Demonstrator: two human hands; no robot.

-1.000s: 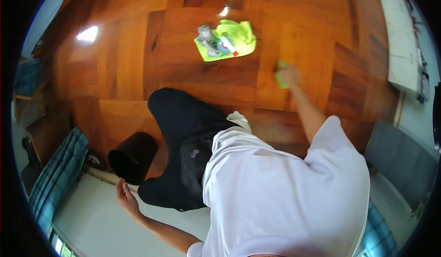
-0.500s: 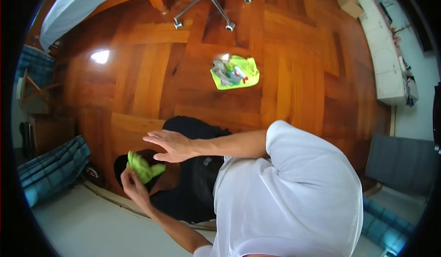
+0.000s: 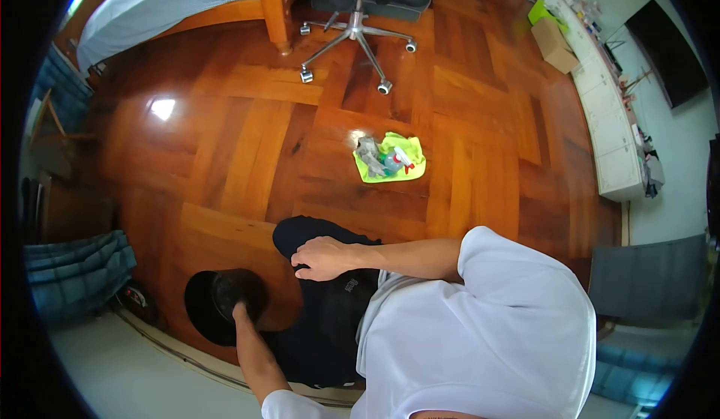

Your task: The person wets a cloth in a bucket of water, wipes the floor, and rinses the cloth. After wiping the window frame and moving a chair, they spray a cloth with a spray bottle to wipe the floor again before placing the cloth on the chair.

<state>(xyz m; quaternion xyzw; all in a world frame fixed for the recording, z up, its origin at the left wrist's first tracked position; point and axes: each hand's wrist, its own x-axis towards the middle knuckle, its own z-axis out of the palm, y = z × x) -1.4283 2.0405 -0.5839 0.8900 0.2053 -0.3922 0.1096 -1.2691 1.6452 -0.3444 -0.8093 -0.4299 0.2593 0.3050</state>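
Note:
My left hand reaches down into a black bucket on the floor beside my leg. Its fingers are lost in the dark inside, so what they hold does not show. The light-green cloth is out of sight. My right hand hangs over my dark trousers near the knee, loosely bent and holding nothing. Further out on the floor lies a bright green cloth with a spray bottle and a crumpled grey cloth on it.
A wheeled office chair stands ahead, with a wooden bed to its left. White cabinets and a cardboard box line the right side. A blue checked curtain hangs at the left, near the wall behind the bucket.
My left hand has gone down into the bucket, and the light-green cloth it held has disappeared from view. My right hand has drawn back and its spread fingers have bent. The view has tilted up.

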